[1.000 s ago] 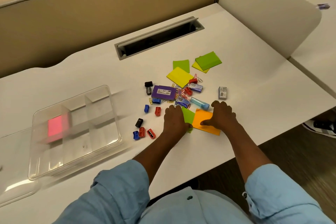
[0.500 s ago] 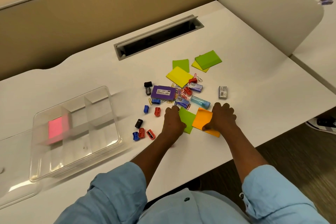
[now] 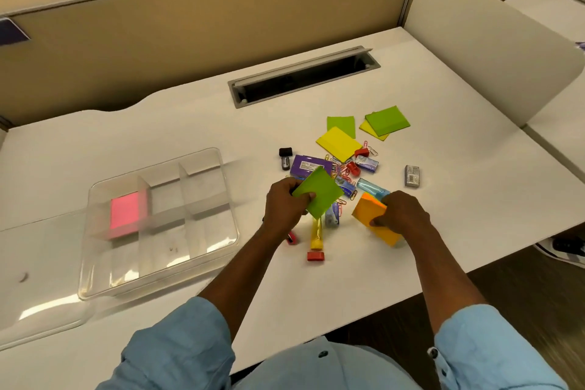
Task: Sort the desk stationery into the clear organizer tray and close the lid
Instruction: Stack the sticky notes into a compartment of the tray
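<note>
My left hand (image 3: 283, 210) grips a green sticky-note pad (image 3: 319, 192), lifted and tilted above the pile. In my right hand (image 3: 402, 215) is an orange sticky-note pad (image 3: 368, 215), raised off the desk. The clear organizer tray (image 3: 158, 275) sits to the left with a pink pad (image 3: 125, 215) in one compartment; its open lid (image 3: 38, 310) lies at the far left. More stationery lies scattered: a purple box (image 3: 305, 165), a yellow pad (image 3: 338, 143), green pads (image 3: 386, 121), paper clips (image 3: 337, 168), small sharpeners (image 3: 315, 255) and staple boxes (image 3: 412, 176).
A grey cable slot (image 3: 304, 76) is set into the white desk (image 3: 459, 142) behind the pile. A beige partition (image 3: 190, 25) runs along the back and a white divider panel (image 3: 481, 41) stands at the right. The desk's front edge is near my body.
Both hands were pressing flat on the green and orange pads; now each pad is picked up and held above the desk. The camera view has shifted.
</note>
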Demonstrator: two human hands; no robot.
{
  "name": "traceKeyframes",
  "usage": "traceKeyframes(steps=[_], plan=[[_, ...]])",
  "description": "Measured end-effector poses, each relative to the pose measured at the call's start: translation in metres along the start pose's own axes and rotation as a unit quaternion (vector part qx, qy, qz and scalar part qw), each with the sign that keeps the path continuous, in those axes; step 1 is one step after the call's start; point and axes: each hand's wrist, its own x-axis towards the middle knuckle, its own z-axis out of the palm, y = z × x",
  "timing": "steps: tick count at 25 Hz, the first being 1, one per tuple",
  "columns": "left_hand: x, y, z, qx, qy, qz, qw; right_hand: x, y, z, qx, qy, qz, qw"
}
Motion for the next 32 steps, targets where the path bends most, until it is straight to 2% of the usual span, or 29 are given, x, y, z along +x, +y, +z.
traceKeyframes(steps=[3,6,10,12,18,23,32], plan=[[-0.005,0.002,-0.051,-0.070,0.020,-0.005,0.997,-0.011,-0.033,-0.015,0.016,0.024,-0.043,0.999],[-0.012,0.003,-0.099,-0.119,0.056,-0.008,0.991,-0.025,-0.079,-0.026,0.108,0.058,-0.093,0.988],[-0.027,-0.007,-0.167,-0.158,0.088,0.009,0.983,-0.054,-0.158,-0.020,0.231,0.119,-0.159,0.952],[-0.033,-0.015,-0.197,-0.180,0.115,0.007,0.977,-0.070,-0.195,-0.009,0.292,0.125,-0.185,0.930],[-0.047,-0.049,-0.270,-0.201,0.154,0.001,0.967,-0.109,-0.294,0.027,0.364,0.034,-0.215,0.905],[-0.051,-0.072,-0.302,-0.141,0.182,-0.012,0.973,-0.144,-0.350,0.055,0.519,-0.110,-0.173,0.830],[-0.043,-0.099,-0.329,-0.012,0.260,-0.001,0.965,-0.158,-0.394,0.084,0.572,-0.154,-0.157,0.790]])
